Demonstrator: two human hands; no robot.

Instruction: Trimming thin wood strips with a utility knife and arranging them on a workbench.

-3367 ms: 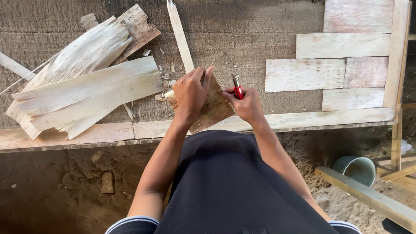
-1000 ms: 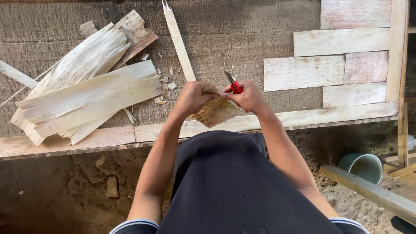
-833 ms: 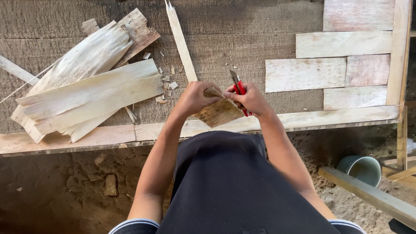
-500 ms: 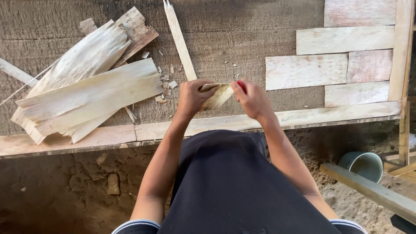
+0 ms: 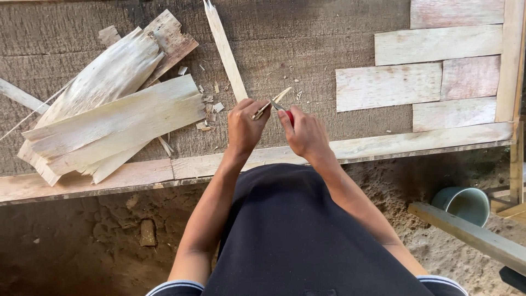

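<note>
Your left hand [image 5: 245,127] pinches a thin strip [image 5: 272,103] above the bench [image 5: 307,33], your right [image 5: 304,133] grips a red-handled knife [image 5: 280,109] against it; a slip could nick your left fingers.

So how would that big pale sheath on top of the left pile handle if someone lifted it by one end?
The sheath looks thin and dry, so probably light. Long and flat, it would likely bend or sag. Its frayed edges and the chips nearby suggest it splits easily along the grain.
</note>
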